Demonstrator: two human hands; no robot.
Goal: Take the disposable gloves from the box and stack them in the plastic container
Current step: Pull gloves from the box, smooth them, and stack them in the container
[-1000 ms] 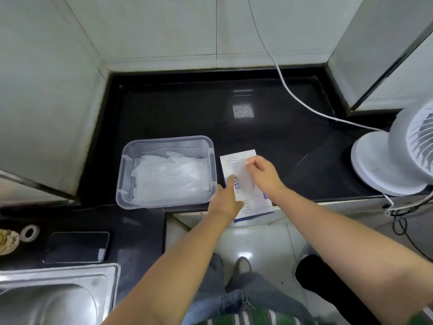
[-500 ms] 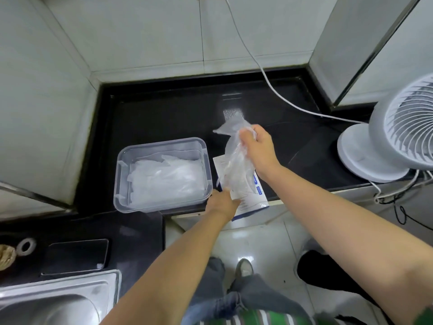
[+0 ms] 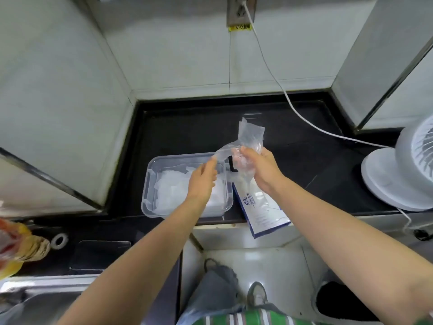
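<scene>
A clear disposable glove (image 3: 249, 139) hangs in the air above the black counter, stretched between both hands. My right hand (image 3: 261, 167) grips its crumpled middle. My left hand (image 3: 202, 178) pinches its left end, over the clear plastic container (image 3: 150, 184). That container holds a flat stack of clear gloves (image 3: 168, 191). The white and blue glove box (image 3: 262, 212) lies just right of the container, partly under my right wrist and sticking out over the counter's front edge.
A white fan (image 3: 403, 170) stands at the right, its cord (image 3: 276, 76) running up to a wall socket. A steel sink (image 3: 35, 299), a dark phone (image 3: 100, 254), a tape roll (image 3: 59, 240) and an orange bag (image 3: 14, 247) are at the lower left.
My right hand pulled a glove out of the box and lifted it. My left hand left the box and now pinches the glove's other end. The camera tilted up.
</scene>
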